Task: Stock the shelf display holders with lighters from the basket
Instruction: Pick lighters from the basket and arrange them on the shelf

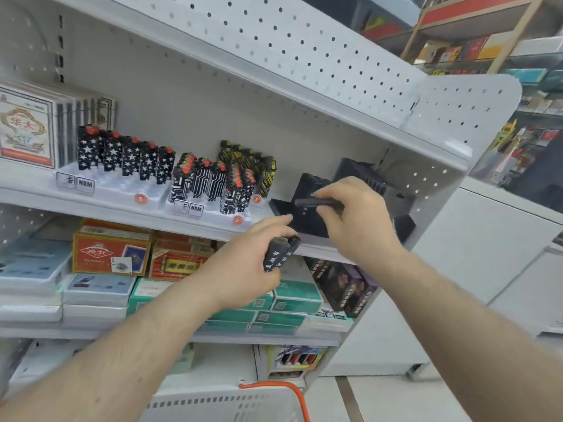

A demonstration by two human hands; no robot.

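A single black lighter [316, 203] is pinched level in the right hand [353, 214] — just beyond that grip, the black display holder [307, 222] is seen. Two black lighters [280, 252] are clasped in the left hand [243, 263], below the shelf [122, 213] edge.

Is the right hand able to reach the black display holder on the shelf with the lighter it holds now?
Probably yes. The right hand pinches one black lighter directly in front of the black display holder, and nothing stands between them. The left hand holds more lighters lower down, out of the way.
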